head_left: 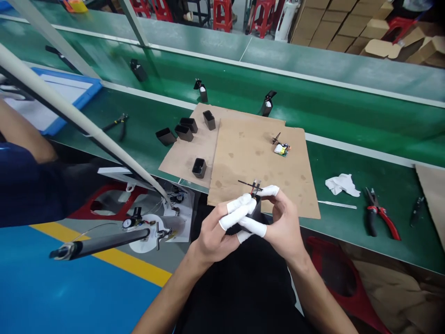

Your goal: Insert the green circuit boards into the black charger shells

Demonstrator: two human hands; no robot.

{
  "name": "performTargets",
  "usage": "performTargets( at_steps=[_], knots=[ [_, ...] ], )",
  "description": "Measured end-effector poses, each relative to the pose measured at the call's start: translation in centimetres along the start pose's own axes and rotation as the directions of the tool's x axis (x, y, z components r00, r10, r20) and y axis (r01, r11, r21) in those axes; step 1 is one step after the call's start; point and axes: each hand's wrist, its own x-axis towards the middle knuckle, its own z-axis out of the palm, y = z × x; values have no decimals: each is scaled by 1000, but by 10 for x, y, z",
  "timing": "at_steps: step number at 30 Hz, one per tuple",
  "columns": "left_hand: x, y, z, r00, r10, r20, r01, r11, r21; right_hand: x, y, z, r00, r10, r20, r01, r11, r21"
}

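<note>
Between my two hands, above the table's front edge, is a small black plastic case [256, 211] with its mouth facing up. A thin black end plate [249, 185] with metal prongs and a bit of red wire stands at its mouth. My left hand [218, 230], with white finger cots, is closed around the case's left side. On the other side my right hand [283, 226], also in finger cots, grips the case, its index finger against the end plate. Fingers hide most of the case. Beyond them, a circuit board [282, 149] with a black plate lies on the cardboard [257, 139].
Several empty black cases [199, 168] stand to the left. Pliers [377, 213], a white cloth [342, 184] and a metal strip [337, 204] lie right. Filled cases [267, 104] sit on the green belt [229, 79]. A slanted pole [86, 125] and a co-worker's arm [28, 134] are left.
</note>
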Motion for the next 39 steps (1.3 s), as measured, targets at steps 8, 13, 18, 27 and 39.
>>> performTargets(
  at_steps=[8,13,18,27,39],
  knots=[
    [14,31,22,514,-855,-70,524,378,-763,-5,5,-5,995,-101,15,97,981,166],
    [25,43,20,435,-900,4,552,263,-791,-8,5,-2,991,-116,60,103,978,182],
    [23,46,25,419,-908,-5,530,249,-810,-5,5,4,995,-88,45,78,977,198],
    [14,57,33,398,-917,-3,569,250,-783,3,3,9,1000,-4,-13,7,985,174],
    [6,56,35,397,-914,-85,562,315,-765,3,5,11,999,-40,-4,40,981,190]
  ],
)
